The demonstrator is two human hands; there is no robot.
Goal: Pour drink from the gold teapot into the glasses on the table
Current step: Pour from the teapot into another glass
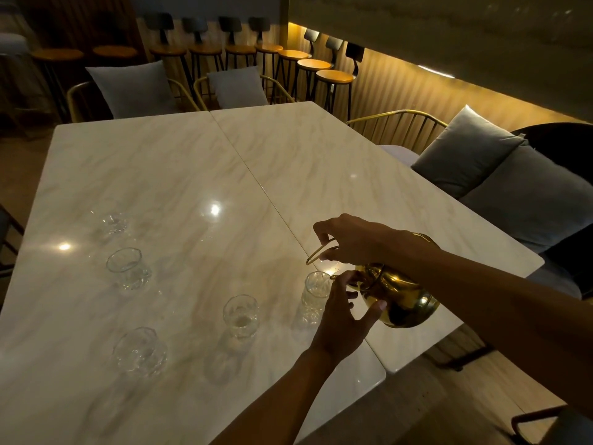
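Right grip (349, 239) pinching gold teapot (401, 300) handle — pot tilted toward glass (316, 292), left hand (343, 316) spread open beneath spout

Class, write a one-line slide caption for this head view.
Right hand tips the gold teapot toward a glass while the left hand steadies it.

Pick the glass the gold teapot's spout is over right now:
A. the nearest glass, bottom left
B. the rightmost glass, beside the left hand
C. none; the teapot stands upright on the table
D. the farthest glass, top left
B: the gold teapot is tilted with its spout at the rim of the rightmost glass, next to the left hand.
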